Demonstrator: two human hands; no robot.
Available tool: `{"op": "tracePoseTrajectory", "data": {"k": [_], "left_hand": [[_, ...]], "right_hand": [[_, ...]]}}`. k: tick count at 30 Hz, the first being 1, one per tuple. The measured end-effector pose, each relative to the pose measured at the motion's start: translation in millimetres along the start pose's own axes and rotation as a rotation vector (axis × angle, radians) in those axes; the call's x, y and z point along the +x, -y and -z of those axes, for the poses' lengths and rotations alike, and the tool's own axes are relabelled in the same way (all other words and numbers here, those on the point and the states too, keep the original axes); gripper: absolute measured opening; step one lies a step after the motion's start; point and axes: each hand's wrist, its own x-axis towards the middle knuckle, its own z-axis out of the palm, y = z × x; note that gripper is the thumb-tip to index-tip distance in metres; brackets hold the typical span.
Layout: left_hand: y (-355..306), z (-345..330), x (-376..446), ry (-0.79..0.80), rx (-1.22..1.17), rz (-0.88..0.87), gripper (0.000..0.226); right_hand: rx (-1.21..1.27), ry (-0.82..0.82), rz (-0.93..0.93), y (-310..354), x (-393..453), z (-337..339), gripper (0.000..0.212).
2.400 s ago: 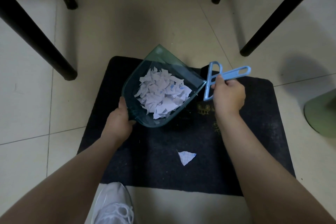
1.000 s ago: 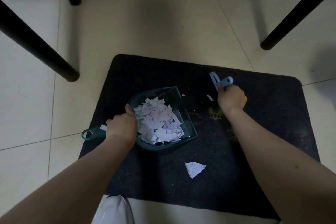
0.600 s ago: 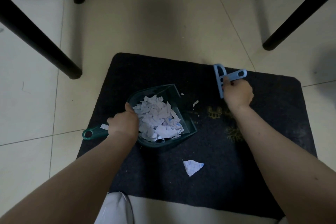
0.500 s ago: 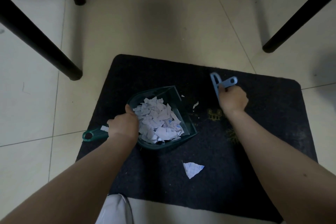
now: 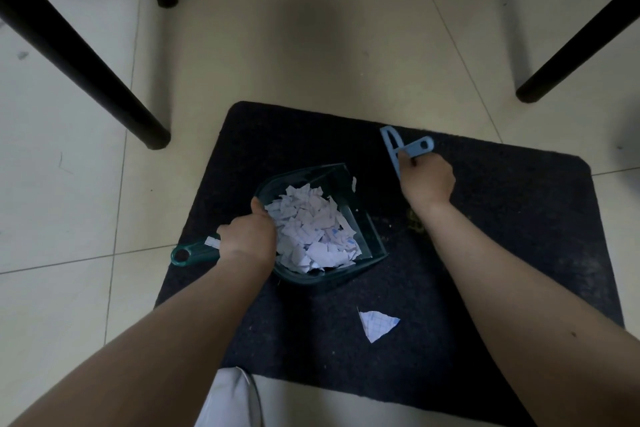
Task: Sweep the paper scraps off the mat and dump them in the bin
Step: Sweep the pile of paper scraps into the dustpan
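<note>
One dustpan [image 5: 360, 246] (full) — one loose scrap [image 5: 377, 324].

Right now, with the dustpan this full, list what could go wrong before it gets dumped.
1. The dustpan is heaped with paper scraps; tilting its open lip down as the left hand lifts it could spill them back onto the mat.
2. One large scrap lies behind the pan, near the person, and may be missed.
3. A small scrap clings at the pan's edge; the brush in the right hand could flick it away.
</note>
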Motion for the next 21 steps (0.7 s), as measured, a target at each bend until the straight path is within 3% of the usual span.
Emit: {"op": "tracePoseTrajectory", "data": {"k": [4, 8, 21], "left_hand": [[1, 1, 0, -0.001, 0.002, -0.002, 0.087], [2, -1, 1, -0.008, 0.01, -0.007, 0.087], [18, -6, -14, -0.122, 0.028, -0.099, 0.087]], "right_hand": [[-0.1, 0.169, 0.069, 9, -13, -26, 0.041], [0.053, 0.312, 0.081, 14, -26, -28, 0.045], [0.249, 0.068, -0.019, 7, -40, 20, 0.038]]}}
